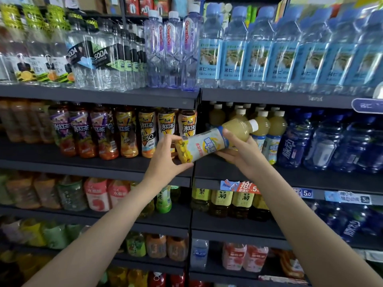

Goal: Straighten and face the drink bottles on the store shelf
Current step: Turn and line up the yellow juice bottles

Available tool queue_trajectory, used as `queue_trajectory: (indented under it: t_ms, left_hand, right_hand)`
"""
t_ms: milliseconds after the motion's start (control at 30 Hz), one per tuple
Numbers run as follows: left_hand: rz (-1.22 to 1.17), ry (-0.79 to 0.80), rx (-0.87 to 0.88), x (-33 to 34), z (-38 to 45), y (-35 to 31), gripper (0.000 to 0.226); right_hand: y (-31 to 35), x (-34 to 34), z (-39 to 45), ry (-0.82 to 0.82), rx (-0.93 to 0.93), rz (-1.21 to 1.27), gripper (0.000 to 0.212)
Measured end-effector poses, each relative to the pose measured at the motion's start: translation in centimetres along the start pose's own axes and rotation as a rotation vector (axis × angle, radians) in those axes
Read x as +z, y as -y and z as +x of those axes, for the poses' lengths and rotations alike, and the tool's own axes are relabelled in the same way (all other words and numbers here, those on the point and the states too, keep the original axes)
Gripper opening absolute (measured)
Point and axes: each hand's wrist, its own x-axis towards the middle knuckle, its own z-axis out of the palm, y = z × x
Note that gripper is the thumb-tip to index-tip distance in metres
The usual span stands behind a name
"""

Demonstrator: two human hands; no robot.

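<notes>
The left hand (165,160) grips the base and the right hand (238,150) cradles the neck of a juice bottle (209,141), tipped sideways before the middle shelf (310,179); next, probably stand it beside the matching bottles (271,129), label outward

**Bright up top, dim below, soft at the edges**

From my head camera the light is brightest on the top shelf — white glare streaks run down the clear soda bottles (99,59) and the blue-labelled water bottles (259,59). Lower shelves fall into shadow, and the dark shelf boards (97,96) swallow detail. My forearms look evenly lit, with no hard shadows. The centre is fairly sharp: I can read the label on the yellow juice bottle (207,143) I hold. Toward the left and bottom edges the bottles smear into blur — and the wide lens bends the shelf lines and stretches the corners.
</notes>
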Motion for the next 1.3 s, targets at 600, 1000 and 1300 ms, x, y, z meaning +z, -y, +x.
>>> queue_trajectory:
  t_ms: [600, 1000, 1300]
  left_hand:
    - [-0.100, 0.215, -0.095, 4.3, 1.6, 3.3, 0.068]
    - [-0.032, 0.129, -0.194, 6.4, 5.3, 6.7, 0.052]
    - [-0.018, 0.045, -0.277, 7.6, 7.0, 9.0, 0.050]
  right_hand:
    - [-1.7, 1.2, 2.4, 0.085, -0.338, -0.629, 0.084]
    - [-6.8, 3.6, 7.8, 0.006, -0.431, -0.784, 0.086]
    - [-7.8, -1.8, 13.9, -0.259, -0.231, -0.855, 0.052]
